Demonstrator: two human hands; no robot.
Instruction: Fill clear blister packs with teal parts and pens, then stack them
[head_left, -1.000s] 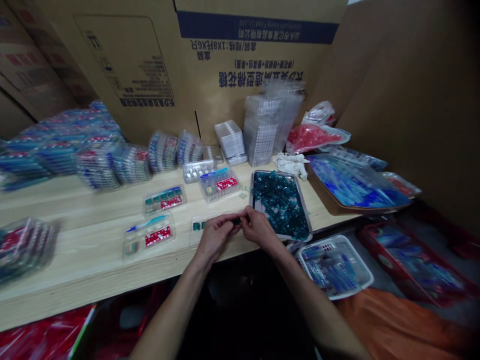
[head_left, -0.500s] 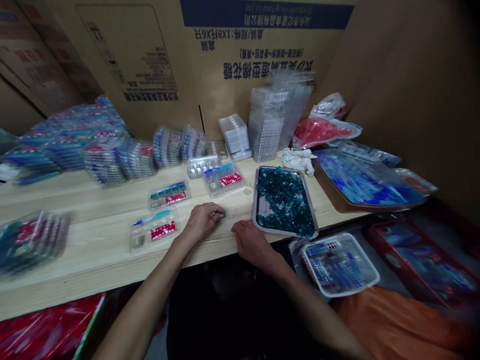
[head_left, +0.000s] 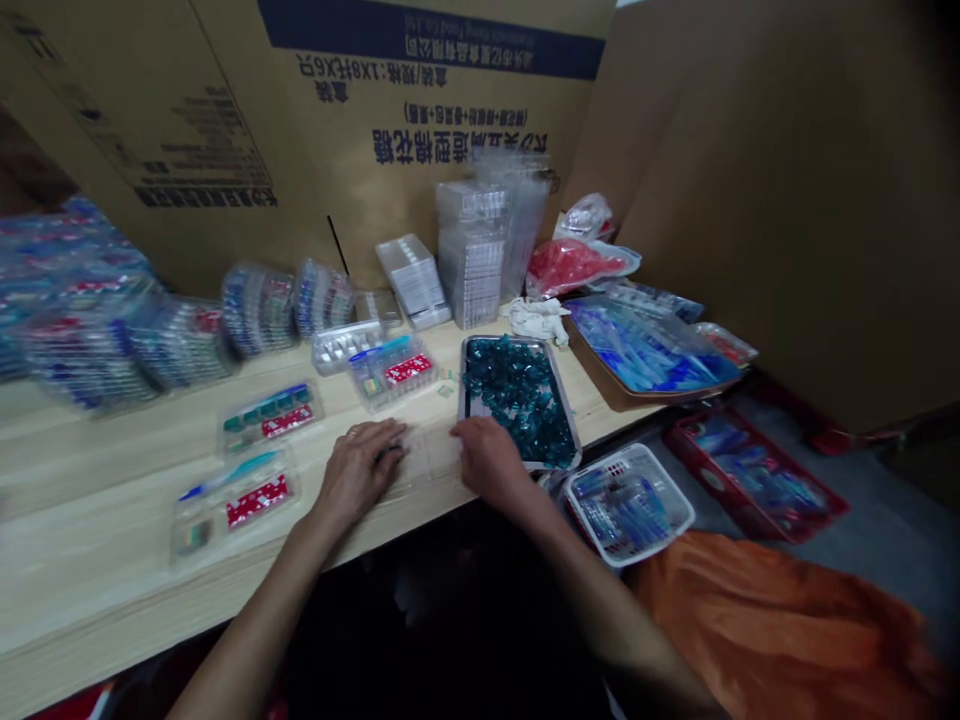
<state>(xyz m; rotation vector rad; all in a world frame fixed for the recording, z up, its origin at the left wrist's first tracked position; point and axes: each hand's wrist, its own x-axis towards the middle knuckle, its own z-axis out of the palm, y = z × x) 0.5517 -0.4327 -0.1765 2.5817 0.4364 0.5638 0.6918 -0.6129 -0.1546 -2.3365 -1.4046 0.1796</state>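
Note:
A clear plastic tray lies on the wooden table between my hands, hard to see against the wood. My left hand is at its left end, fingers curled together, with a small dark piece showing at the fingertips, too blurred to name. At the tray's right end, my right hand has its fingers closed on the edge. Just beyond it is a metal tray heaped with dark teal wrapped pieces. Filled clear packs with red dotted packets lie to the left, the nearest pack holding a blue stick.
Stacked clear trays stand at the back, beside rows of filled packs. A carton of blue packets sits at the right. Below the table edge are a white basket, a red crate and orange cloth.
The view has swung right, so everything sits further left. My left hand has drawn back toward the clear tray's left end; my right hand stays at the right end.

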